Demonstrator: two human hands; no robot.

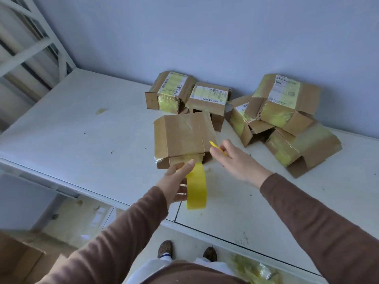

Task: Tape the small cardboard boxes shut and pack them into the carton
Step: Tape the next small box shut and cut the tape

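Observation:
A small cardboard box (pixel 183 136) lies on the white table (pixel 82 128) in front of me, with clear tape across its top and front. My left hand (pixel 176 181) grips a yellow tape roll (pixel 196 187) just below the box's near face; its thumb presses the tape strip against that face. My right hand (pixel 231 158) hovers right of the box and pinches a thin yellow blade-like tool (pixel 217 148). Several more small boxes (pixel 283 111), taped in yellow with shipping labels, are piled against the wall. A brown carton (pixel 20 261) sits on the floor at lower left.
Two labelled boxes (pixel 170 91) stand behind the one being taped. A white metal frame (pixel 30 44) rises at the far left. Crumpled tape scraps (pixel 258 269) lie on the floor at lower right, beside my feet (pixel 165 249). A tape scrap (pixel 100 111) sticks to the table.

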